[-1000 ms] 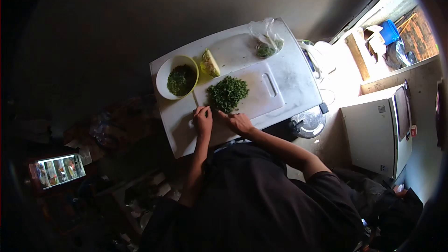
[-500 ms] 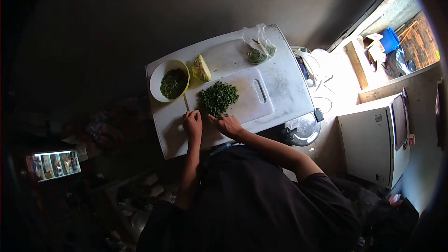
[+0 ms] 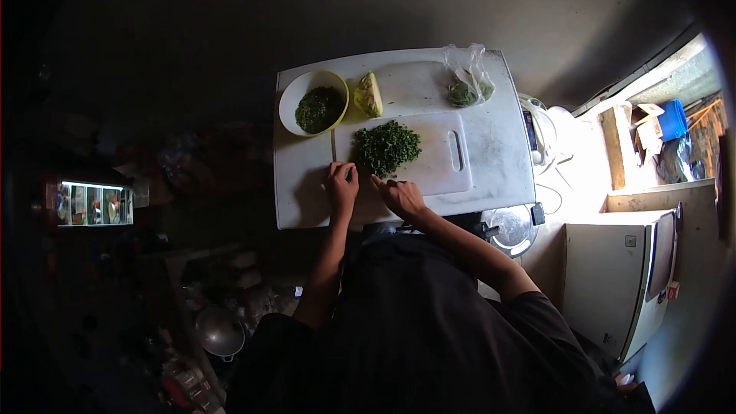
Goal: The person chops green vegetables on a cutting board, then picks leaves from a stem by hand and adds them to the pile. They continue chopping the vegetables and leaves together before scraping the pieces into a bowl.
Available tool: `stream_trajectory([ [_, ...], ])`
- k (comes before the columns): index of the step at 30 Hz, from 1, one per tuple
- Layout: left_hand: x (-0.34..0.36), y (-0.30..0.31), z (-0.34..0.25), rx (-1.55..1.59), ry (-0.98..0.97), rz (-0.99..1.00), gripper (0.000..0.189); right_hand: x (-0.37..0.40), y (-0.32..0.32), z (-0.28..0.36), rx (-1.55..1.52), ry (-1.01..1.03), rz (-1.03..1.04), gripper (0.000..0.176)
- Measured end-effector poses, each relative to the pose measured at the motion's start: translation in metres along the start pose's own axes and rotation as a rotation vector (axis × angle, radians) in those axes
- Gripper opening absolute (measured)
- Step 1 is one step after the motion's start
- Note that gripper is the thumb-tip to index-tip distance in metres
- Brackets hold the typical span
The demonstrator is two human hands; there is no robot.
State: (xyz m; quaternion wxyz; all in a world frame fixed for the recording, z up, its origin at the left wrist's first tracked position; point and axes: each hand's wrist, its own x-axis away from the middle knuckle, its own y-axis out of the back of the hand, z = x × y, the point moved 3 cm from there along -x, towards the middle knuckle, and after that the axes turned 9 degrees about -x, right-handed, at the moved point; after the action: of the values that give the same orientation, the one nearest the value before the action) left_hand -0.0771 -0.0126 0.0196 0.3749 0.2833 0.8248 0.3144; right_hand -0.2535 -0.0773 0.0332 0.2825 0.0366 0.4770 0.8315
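Observation:
A heap of chopped green leaves (image 3: 387, 148) lies on the left part of a white cutting board (image 3: 443, 172). My left hand (image 3: 342, 185) is at the board's lower left corner, its fingers curled together. Just right of it, below the heap, my right hand (image 3: 402, 198) is closed, with the index finger reaching toward the leaves. What either hand holds is too small and dark to make out. Beyond my left hand stands a yellow-green bowl (image 3: 343, 85) with chopped greens inside, and a pale cabbage wedge (image 3: 369, 95) sits beside it.
A clear plastic bag (image 3: 470, 80) with greens lies at the far right of the white table (image 3: 502, 157). A round lidded appliance (image 3: 512, 228) and a white fridge (image 3: 606, 284) stand to the right. Lower left, a metal pan (image 3: 220, 332) shows.
The camera view has turned, so the table and everything on it appear further right and more level. Both hands keep nearly the same places by the heap of leaves.

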Motion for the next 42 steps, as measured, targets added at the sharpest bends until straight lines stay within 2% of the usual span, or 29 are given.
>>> stream_trajectory([
  [2,0.000,0.001,-0.003,0.063,-0.032,-0.069,0.008,-0.001,0.002,0.002,-0.016,-0.027,0.016,0.054],
  [5,0.002,-0.002,0.005,0.137,-0.064,-0.078,0.008,0.001,0.003,0.002,0.018,-0.037,0.005,0.053],
  [8,0.003,-0.004,0.008,0.138,-0.082,-0.088,0.010,0.001,0.013,0.011,-0.071,-0.089,0.059,0.051],
  [15,0.004,-0.006,0.008,0.197,-0.013,-0.097,0.010,0.006,0.014,0.019,-0.056,-0.093,0.085,0.054],
  [17,0.005,-0.004,0.007,0.122,0.000,-0.095,0.009,0.007,0.015,0.020,-0.056,-0.091,0.081,0.054],
  [26,0.005,-0.010,0.016,0.134,-0.020,-0.094,0.008,-0.001,-0.004,0.011,-0.066,-0.083,0.104,0.053],
  [28,0.005,-0.010,0.016,0.137,-0.013,-0.100,0.008,-0.003,-0.005,0.011,-0.085,-0.032,0.044,0.054],
  [33,0.004,-0.005,0.012,0.142,0.048,-0.069,0.008,0.010,-0.006,0.014,-0.058,-0.092,0.104,0.059],
  [42,0.005,-0.013,0.017,0.148,-0.036,-0.105,0.009,0.004,-0.011,0.012,-0.050,-0.095,0.102,0.059],
])
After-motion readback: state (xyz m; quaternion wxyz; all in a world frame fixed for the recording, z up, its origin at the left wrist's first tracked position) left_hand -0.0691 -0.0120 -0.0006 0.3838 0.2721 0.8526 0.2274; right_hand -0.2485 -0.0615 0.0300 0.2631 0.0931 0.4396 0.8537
